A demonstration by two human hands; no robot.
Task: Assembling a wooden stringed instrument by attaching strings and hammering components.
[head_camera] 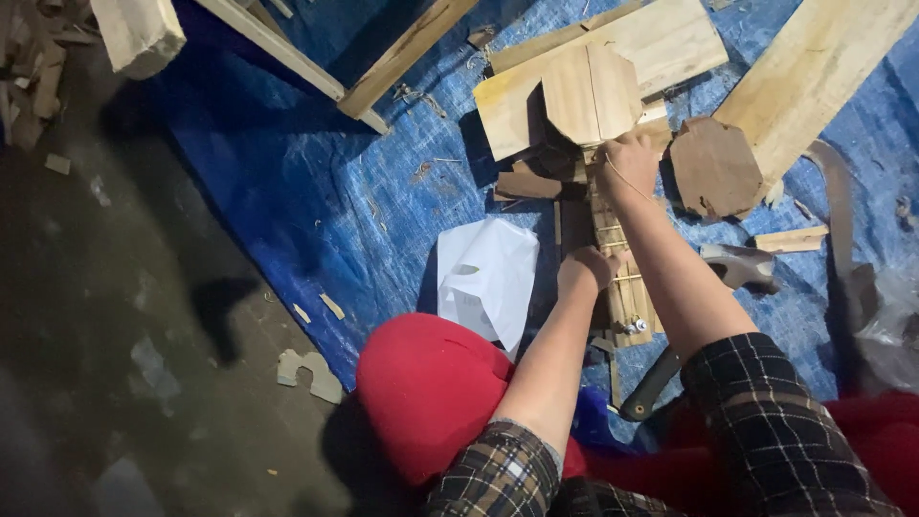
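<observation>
A white plastic bag [486,278] lies crumpled on a blue tarp [316,201] covering the floor. Just right of it, the left hand [586,268] is closed on a narrow slatted wooden piece [622,287]; the right hand [627,165] grips its far end beside an octagonal board [589,91]. Dim lighting obscures the left floor.

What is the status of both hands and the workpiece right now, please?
Left hand gripping the slatted wooden piece midway. Right hand closed at its top, below the octagonal board. White paper beside it, wood offcuts close by.
</observation>
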